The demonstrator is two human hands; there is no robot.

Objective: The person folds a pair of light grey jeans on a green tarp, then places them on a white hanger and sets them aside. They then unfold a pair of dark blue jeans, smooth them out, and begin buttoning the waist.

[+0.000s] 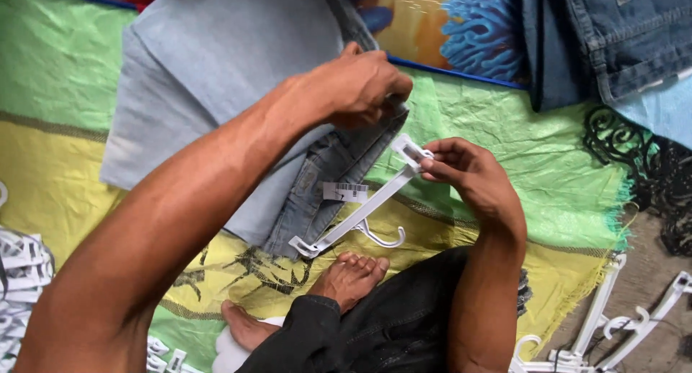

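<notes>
My left hand (pixel 360 85) is closed on the waistband edge of a pair of light blue jeans (pixel 216 63) lying folded on the cloth in front of me. My right hand (pixel 468 175) pinches the upper clip of a white plastic clip hanger (pixel 360 213), which slants down to the left. Its lower clip grips the jeans' waistband near a small white paper tag (pixel 344 192). The hanger's hook points toward my bare foot (pixel 351 276).
A green and yellow printed cloth (pixel 504 135) covers the floor. Darker jeans (pixel 620 34) lie at the top right. More white hangers lie at the bottom right (pixel 613 330) and in a pile at the left edge (pixel 21 272).
</notes>
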